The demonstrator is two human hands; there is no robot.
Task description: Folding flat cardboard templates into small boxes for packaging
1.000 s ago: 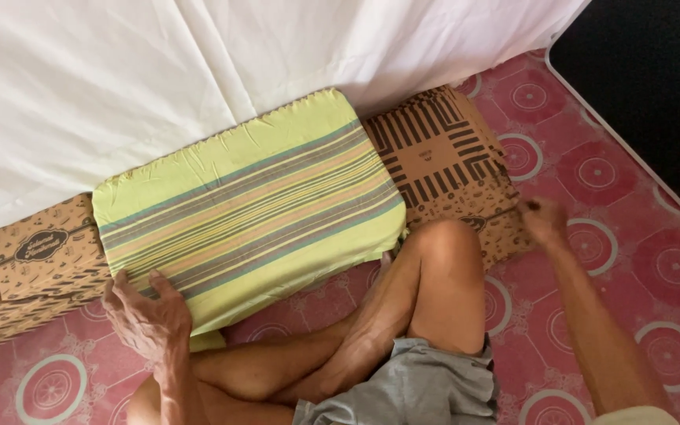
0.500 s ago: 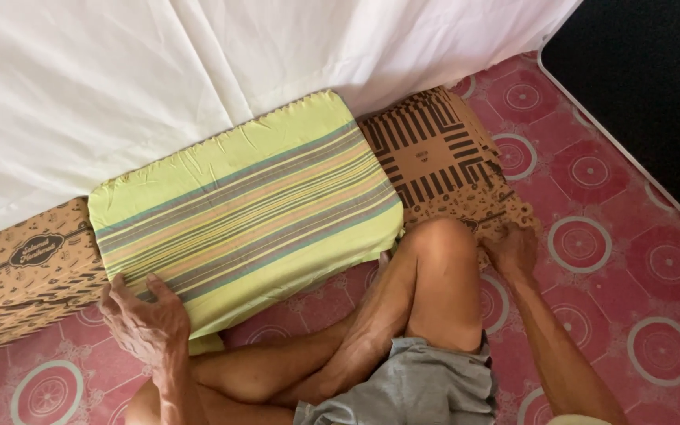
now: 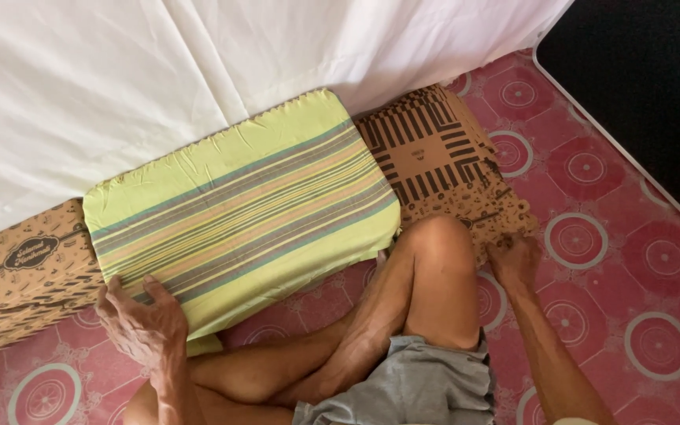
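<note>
2 hands down | left hand point(image 3: 142, 327) spread flat on striped cloth point(image 3: 245, 212) corner, gripping nothing | right hand point(image 3: 515, 260) pinching cardboard point(image 3: 434, 157) edge, knee point(image 3: 434, 244) beside it

Left hand point(image 3: 142, 323) pressing folded yellow-green striped cloth point(image 3: 242, 208); right hand point(image 3: 513, 260) touching flattened brown printed cardboard point(image 3: 434, 153) on pink patterned floor point(image 3: 615, 228)

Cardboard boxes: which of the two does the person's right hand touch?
The dark-striped box right of the cloth; the right hand rests at its near edge. The other box sits far left.
</note>
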